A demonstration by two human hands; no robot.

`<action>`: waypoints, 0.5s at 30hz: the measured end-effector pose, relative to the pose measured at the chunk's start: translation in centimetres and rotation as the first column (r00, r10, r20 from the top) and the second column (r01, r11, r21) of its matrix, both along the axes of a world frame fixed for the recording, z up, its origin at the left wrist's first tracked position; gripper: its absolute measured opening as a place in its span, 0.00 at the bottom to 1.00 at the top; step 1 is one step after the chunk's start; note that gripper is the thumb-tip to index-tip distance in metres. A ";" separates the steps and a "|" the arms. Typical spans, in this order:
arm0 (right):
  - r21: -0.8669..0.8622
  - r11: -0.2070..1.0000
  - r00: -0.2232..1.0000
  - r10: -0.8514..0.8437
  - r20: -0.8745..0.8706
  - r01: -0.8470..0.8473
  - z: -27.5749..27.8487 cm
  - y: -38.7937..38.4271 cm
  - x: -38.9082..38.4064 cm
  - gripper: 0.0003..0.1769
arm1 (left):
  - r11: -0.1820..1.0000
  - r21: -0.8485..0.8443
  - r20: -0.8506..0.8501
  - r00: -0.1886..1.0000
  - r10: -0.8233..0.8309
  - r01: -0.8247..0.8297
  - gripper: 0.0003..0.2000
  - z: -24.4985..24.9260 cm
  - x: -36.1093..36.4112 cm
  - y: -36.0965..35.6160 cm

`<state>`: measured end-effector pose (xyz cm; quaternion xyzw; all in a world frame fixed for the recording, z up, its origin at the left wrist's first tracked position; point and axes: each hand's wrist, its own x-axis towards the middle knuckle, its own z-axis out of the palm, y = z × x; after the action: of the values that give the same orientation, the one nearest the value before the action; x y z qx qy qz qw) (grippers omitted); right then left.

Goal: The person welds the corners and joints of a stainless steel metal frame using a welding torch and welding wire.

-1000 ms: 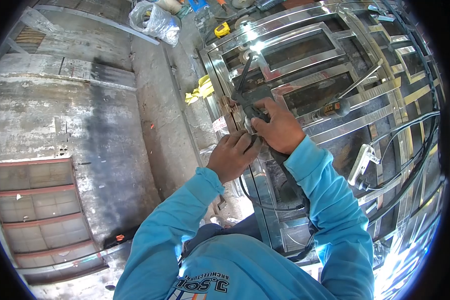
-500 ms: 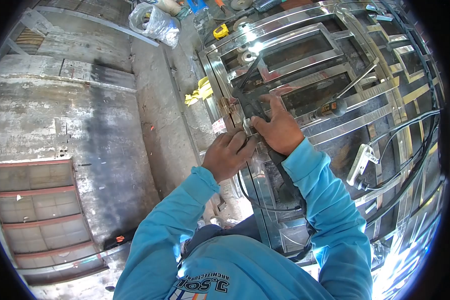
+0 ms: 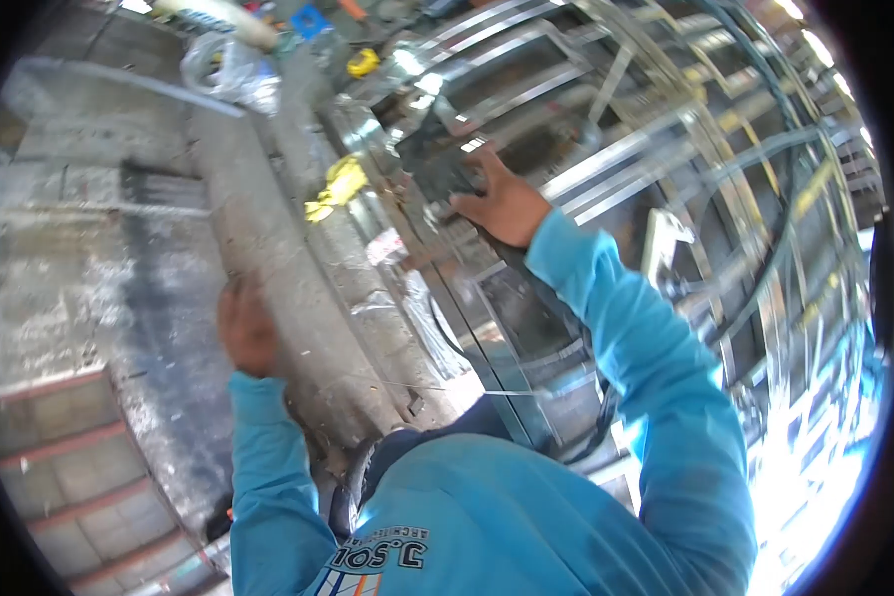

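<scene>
My right hand (image 3: pixel 502 202) rests at the dark handle of a tool (image 3: pixel 442 164) on the shiny metal frame (image 3: pixel 526 382), with thumb and forefinger spread around it; blur hides how firmly it holds. Out to the left, away from the frame, my left hand (image 3: pixel 247 326) hangs over the concrete floor, smeared by motion, so its fingers cannot be made out. A yellow cloth or glove (image 3: pixel 338 187) lies left of the frame's edge, between the two hands.
A clear plastic bag (image 3: pixel 230 74) and a yellow tape measure (image 3: pixel 363 64) are at the top. Dark cables (image 3: pixel 787 214) run over the metal frames at right. A white bar-shaped piece (image 3: pixel 658 243) lies on them. A red-barred panel (image 3: pixel 79 467) is at lower left.
My left hand has left the frame's edge and moved left over the floor. My right hand stays at the tool. The view has shifted and blurred.
</scene>
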<state>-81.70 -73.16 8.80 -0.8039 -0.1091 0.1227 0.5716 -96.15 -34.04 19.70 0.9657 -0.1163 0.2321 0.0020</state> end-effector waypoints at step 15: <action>0.124 0.516 0.434 -0.809 0.397 0.847 32.6 -21.0 -31.7 0.36 | 0.956 0.198 0.161 0.969 0.187 -0.217 0.18 -4.1 4.4 22.8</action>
<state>-113.39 -94.15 41.36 -0.7854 0.1884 -0.3379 0.4832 -91.75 -11.28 15.61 0.9484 -0.0410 0.2844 -0.1340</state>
